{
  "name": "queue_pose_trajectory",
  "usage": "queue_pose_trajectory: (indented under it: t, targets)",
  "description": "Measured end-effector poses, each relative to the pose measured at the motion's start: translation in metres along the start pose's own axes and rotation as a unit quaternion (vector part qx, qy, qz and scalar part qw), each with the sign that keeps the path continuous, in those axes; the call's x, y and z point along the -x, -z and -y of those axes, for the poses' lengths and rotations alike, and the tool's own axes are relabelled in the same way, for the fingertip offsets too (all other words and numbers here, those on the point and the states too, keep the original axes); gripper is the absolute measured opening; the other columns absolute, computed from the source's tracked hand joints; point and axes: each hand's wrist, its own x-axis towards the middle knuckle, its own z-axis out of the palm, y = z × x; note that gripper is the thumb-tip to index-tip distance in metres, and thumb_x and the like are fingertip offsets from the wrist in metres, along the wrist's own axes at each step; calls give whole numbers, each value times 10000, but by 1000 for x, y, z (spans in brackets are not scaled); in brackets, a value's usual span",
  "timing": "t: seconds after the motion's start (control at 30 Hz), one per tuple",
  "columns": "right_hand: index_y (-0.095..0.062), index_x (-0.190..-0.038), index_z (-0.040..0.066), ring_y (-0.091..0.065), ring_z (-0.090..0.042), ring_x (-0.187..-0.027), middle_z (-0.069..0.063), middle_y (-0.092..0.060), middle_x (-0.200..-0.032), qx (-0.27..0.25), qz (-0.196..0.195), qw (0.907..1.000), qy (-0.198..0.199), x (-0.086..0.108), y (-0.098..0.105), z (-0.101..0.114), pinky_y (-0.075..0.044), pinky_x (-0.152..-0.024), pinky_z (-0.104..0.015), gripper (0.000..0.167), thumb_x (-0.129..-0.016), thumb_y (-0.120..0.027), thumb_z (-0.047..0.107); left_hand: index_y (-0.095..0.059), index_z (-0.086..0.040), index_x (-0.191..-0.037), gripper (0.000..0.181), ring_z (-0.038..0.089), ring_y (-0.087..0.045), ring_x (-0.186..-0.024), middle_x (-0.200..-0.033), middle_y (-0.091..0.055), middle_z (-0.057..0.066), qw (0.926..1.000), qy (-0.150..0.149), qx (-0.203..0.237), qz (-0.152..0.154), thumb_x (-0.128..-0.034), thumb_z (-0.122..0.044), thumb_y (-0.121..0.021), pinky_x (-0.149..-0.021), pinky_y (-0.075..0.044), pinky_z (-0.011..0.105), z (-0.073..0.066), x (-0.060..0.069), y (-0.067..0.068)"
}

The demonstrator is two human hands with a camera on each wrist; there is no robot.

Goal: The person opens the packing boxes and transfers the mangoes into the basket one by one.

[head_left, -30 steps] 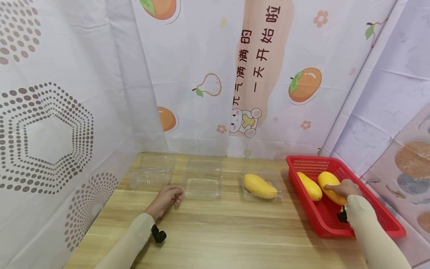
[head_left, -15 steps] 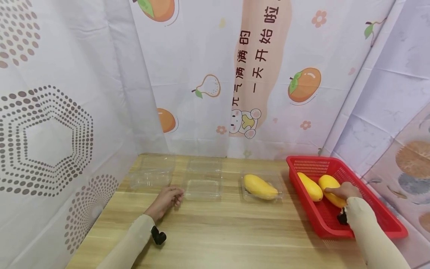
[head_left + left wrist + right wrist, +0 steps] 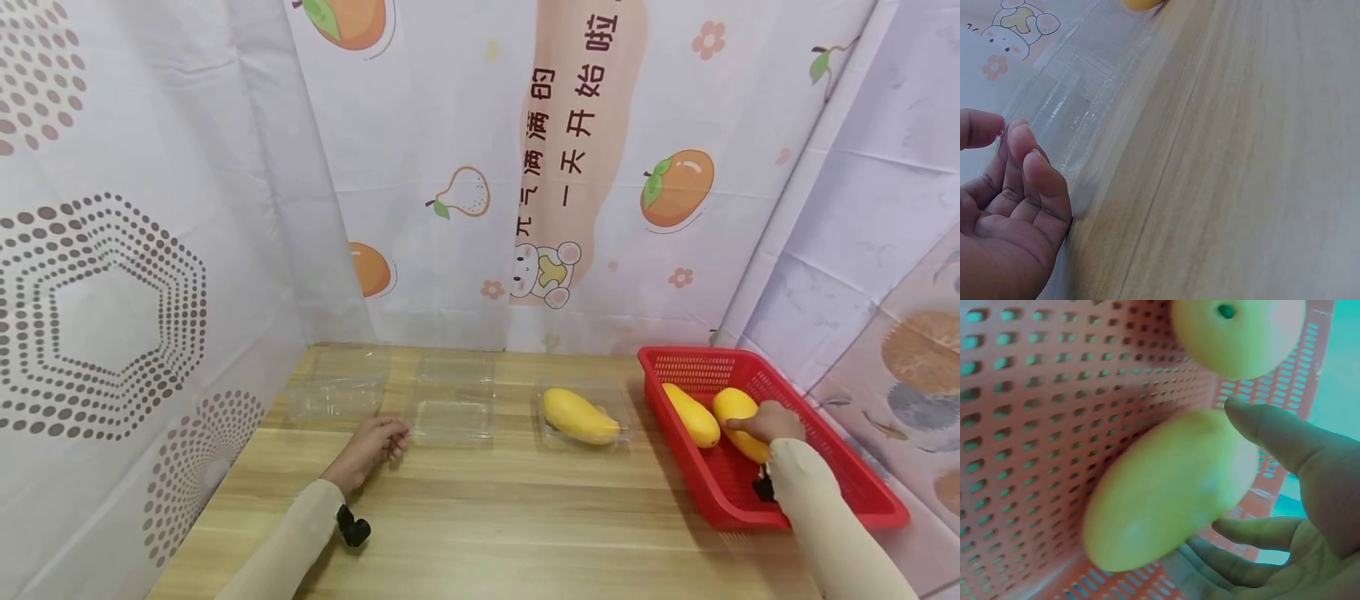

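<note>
My right hand [image 3: 771, 421] reaches into the red plastic basket [image 3: 723, 500] and holds a yellow mango [image 3: 737, 404], thumb on one side and fingers against the other. In the right wrist view this mango [image 3: 1166, 494] lies against the perforated wall, and another mango [image 3: 1241, 331] is beyond it. My left hand [image 3: 369, 450] rests on the table, fingers loosely bent, beside the left edge of an open clear plastic clamshell box [image 3: 452, 419]. In the left wrist view the thumb and fingertips [image 3: 1036, 169] are close to that box [image 3: 1066, 112]; whether they touch it, I cannot tell.
Another open clear clamshell [image 3: 336, 398] stands at the far left of the wood-grain table [image 3: 487, 517]. Right of the middle, a mango [image 3: 577, 415] sits in a third clear clamshell [image 3: 624, 392]. A further mango [image 3: 692, 417] lies in the basket. Printed cloth [image 3: 427, 275] encloses the back and sides.
Very little differs. The mango under my right hand shifts slightly within the basket; my left hand stays where it was.
</note>
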Motion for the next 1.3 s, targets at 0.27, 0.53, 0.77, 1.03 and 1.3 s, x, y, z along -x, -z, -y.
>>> queue_pose_trajectory:
  t: [0.27, 0.53, 0.77, 1.03, 1.3]
  targets:
    - [-587, -837, -79, -532, -331, -694, -160, -554, -714, 235, -475, 9984, 210, 10, 7, 22, -479, -644, -453, 491, -878, -759, 378, -626, 139, -1135, 319, 132, -568, -727, -878, -636, 95, 9999, -28, -85, 115, -1057, -162, -556, -640, -519, 231, 1, 0, 1]
    - [-587, -1245, -173, -578, -539, -971, -383, -620, -1177, 254, -618, 9953, 700, 17, 6, 54, -517, -763, -647, 669, -890, -760, 368, -625, 130, -1135, 321, 138, -571, -748, -895, -641, 100, 9999, 23, -96, 138, -1058, -173, -552, -650, -524, 228, 1, 0, 3]
    - [-650, -1166, -121, -622, -425, -829, -287, -690, -1002, 196, -771, 9918, 998, 20, 0, 83, -539, -665, -563, 567, -882, -775, 353, -634, 127, -1111, 323, 129, -573, -727, -865, -638, 75, 9998, 18, -148, 150, -1064, -180, -544, -646, -527, 232, 1, -1, 2]
    - [-621, -1259, -132, -640, -456, -934, -335, -667, -1142, 173, -694, 9882, 1352, 23, -12, 108, -541, -820, -642, 583, -895, -779, 295, -621, 129, -1101, 340, 133, -568, -739, -889, -634, 93, 9996, -36, -131, 241, -1074, -198, -535, -658, -528, 237, 0, 1, 3]
    - [-631, -1293, -91, -656, -380, -906, -261, -705, -1062, 59, -455, 9865, 1572, 33, -16, 131, -583, -796, -564, 594, -883, -802, 303, -620, 142, -1089, 349, 135, -572, -734, -881, -637, 94, 9994, -117, -125, 285, -1071, -198, -546, -655, -530, 235, -3, 4, 1]
